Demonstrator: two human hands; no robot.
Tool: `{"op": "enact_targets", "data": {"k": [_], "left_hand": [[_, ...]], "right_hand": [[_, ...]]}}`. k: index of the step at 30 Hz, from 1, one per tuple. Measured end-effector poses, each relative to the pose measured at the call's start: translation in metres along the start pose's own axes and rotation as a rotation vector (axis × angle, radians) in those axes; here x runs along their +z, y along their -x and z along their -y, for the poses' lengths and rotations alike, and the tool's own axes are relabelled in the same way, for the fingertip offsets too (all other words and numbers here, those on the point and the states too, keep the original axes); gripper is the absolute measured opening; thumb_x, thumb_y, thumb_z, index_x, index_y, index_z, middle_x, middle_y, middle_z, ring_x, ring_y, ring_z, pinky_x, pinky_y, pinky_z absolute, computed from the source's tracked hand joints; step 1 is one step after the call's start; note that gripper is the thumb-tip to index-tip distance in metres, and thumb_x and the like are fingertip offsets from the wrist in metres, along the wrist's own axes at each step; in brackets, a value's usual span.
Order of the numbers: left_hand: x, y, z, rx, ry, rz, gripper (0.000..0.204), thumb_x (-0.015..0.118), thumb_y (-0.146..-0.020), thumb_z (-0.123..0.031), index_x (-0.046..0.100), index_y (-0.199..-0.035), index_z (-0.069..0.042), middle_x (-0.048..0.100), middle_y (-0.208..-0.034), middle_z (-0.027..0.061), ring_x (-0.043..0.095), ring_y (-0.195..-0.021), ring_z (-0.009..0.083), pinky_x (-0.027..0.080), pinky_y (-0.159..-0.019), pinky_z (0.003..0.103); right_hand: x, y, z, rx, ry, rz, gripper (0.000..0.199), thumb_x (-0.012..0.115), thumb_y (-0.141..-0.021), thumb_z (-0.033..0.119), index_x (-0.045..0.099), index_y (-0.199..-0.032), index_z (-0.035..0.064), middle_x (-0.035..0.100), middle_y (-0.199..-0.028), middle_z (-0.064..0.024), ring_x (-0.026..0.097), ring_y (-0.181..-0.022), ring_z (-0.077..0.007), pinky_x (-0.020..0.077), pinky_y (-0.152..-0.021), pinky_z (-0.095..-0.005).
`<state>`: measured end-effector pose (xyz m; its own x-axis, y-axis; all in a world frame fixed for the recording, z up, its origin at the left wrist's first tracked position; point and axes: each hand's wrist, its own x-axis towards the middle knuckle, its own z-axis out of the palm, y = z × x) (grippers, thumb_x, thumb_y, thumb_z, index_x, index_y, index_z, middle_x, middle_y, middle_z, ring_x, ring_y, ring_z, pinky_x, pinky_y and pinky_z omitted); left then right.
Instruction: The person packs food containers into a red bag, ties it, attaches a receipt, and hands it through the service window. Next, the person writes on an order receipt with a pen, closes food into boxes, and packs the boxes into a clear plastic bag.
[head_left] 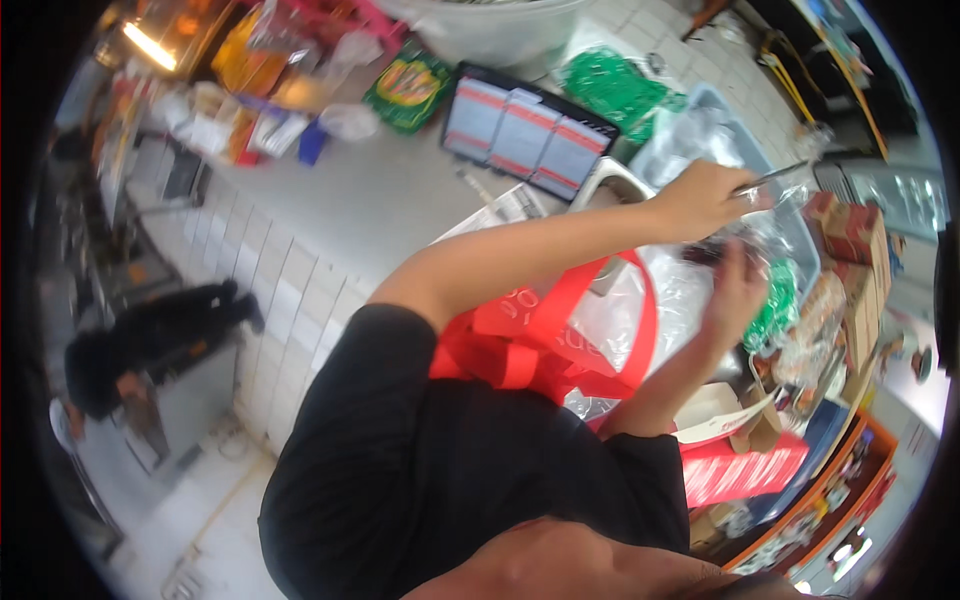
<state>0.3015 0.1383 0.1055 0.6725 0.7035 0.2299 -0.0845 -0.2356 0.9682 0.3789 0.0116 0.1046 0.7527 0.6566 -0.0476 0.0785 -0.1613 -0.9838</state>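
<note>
Hands (722, 240) blurred; grip on clear plastic bag (690, 290) unclear.

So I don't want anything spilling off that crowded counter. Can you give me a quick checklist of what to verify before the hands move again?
1. Left hand has a firm grip on the metal tongs: ok, fingers closed round them.
2. Right hand has the clear plastic bag under control: cannot tell, blurred.
3. What the tongs carry: cannot tell, tips are hidden by glare.
4. Red bag handles clear of the arms: not ok, they lie under the left forearm.
5. Blue tub sits on the counter: ok.
6. Cartons to the right stand apart from the hands: ok.
</note>
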Motion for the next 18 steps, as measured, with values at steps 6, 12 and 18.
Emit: {"op": "enact_targets", "data": {"k": [6, 12, 18], "left_hand": [[0.010, -0.026, 0.108, -0.378, -0.716, 0.073, 0.078, 0.063, -0.080, -0.044, 0.031, -0.134, 0.003, 0.048, -0.121, 0.0273, 0.047, -0.113, 0.0380, 0.039, -0.092, 0.045], [-0.174, 0.112, -0.050, 0.179, -0.300, 0.308, 0.051, 0.069, -0.073, -0.039, 0.054, -0.109, -0.005, 0.049, -0.125, 0.0171, 0.043, -0.119, 0.0339, 0.035, -0.097, 0.044], [-0.166, 0.260, -0.076, -0.217, -0.451, 0.353, 0.011, 0.067, -0.075, -0.012, 0.064, -0.085, -0.007, 0.047, -0.125, 0.0204, 0.050, -0.107, 0.0372, 0.042, -0.090, 0.041]], "right_hand": [[-0.094, 0.009, -0.028, -0.109, 0.139, -0.335, 0.024, 0.052, -0.088, 0.013, 0.058, -0.109, 0.0016, 0.062, -0.101, -0.0073, 0.057, -0.091, -0.0177, 0.0438, -0.078, -0.0328], [-0.104, 0.092, 0.075, -0.350, -1.553, 0.176, 0.018, 0.057, -0.084, 0.011, 0.061, -0.099, 0.0014, 0.064, -0.097, -0.0123, 0.058, -0.092, -0.0187, 0.0342, -0.093, -0.0439], [0.057, 0.148, 0.073, -0.624, -0.646, 1.036, 0.012, 0.056, -0.076, 0.012, 0.065, -0.079, 0.0049, 0.065, -0.079, -0.0075, 0.063, -0.070, -0.0214, 0.0472, -0.073, -0.0371]]}}
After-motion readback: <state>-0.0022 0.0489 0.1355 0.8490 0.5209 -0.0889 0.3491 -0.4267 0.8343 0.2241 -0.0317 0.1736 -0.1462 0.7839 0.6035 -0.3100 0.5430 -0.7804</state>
